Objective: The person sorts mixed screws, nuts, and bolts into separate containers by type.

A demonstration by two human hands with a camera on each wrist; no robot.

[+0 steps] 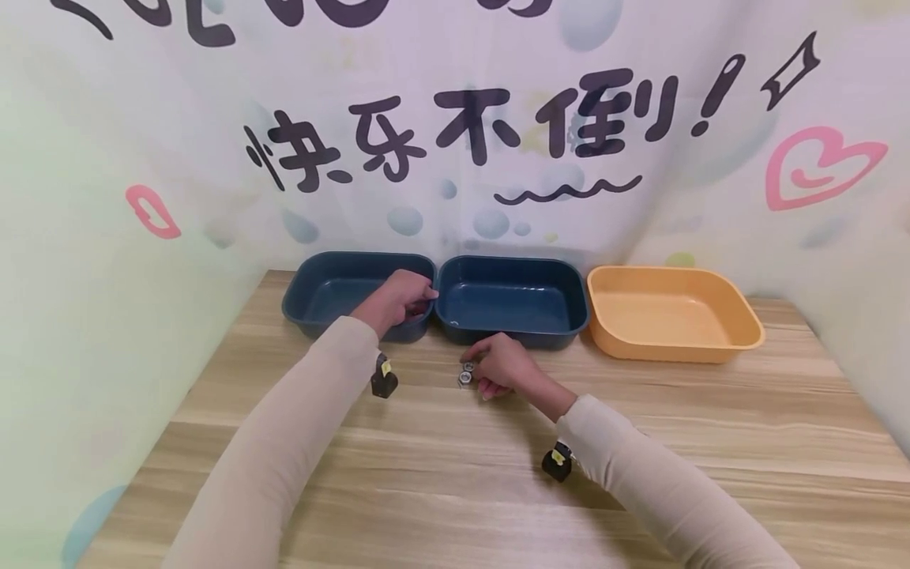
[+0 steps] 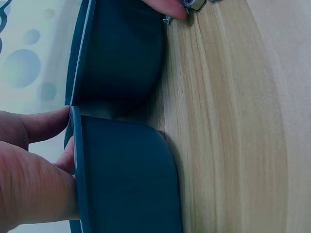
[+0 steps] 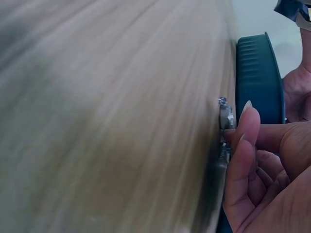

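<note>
Head view of a wooden table (image 1: 711, 427) with three bins along its far edge: left blue bin (image 1: 334, 296), middle blue bin (image 1: 512, 300) and an orange bin (image 1: 668, 312) at 2 o'clock. The nuts (image 1: 466, 374), small metal hex pieces in a tight cluster, lie on the table just in front of the middle bin, at 12 o'clock from the viewer. The right hand (image 1: 501, 367) is at the cluster, its fingers (image 3: 243, 145) curled narrowly so that the tips touch or pinch a nut; whether one is already lifted cannot be told. The left hand (image 1: 394, 300) grips the rim of the left bin at its right corner, thumb and fingers closed over the edge where the two blue bins meet. The pick would likely go best with one nut pinched between the fingertips and separated from its neighbours, while the left hand keeps the bin from sliding.
</note>
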